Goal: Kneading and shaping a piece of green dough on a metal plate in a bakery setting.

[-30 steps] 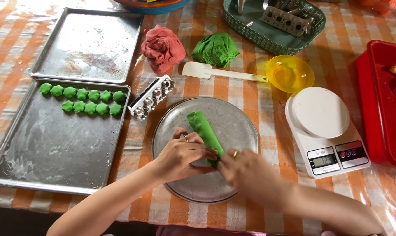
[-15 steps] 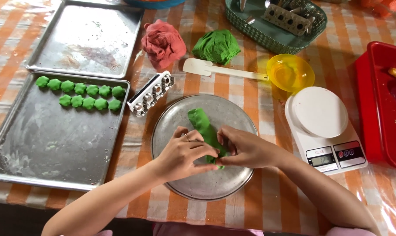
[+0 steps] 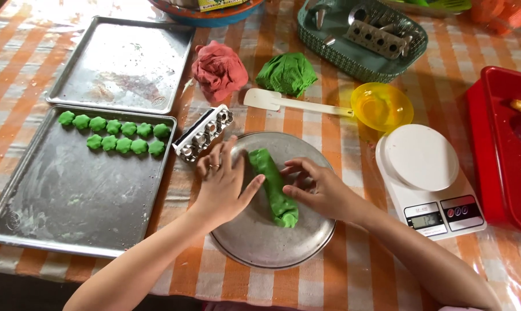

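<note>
With fingers open, the left hand (image 3: 223, 184) and right hand (image 3: 318, 190) flanked the green dough log (image 3: 274, 185) lying on the round metal plate (image 3: 255, 242); uneven pressure risked flattening it.

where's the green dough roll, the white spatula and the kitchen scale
green dough roll (image 3: 274, 185), head view, middle of the log on the round plate
white spatula (image 3: 262, 99), head view, on its flat blade
kitchen scale (image 3: 420, 156), head view, centre of its round white platform

I see the dough roll (image 3: 275, 187) on the plate (image 3: 260, 242); trays (image 3: 70, 196) lie left of the plate, the scale (image 3: 427, 178) right, the spatula (image 3: 289, 103) behind.
</note>
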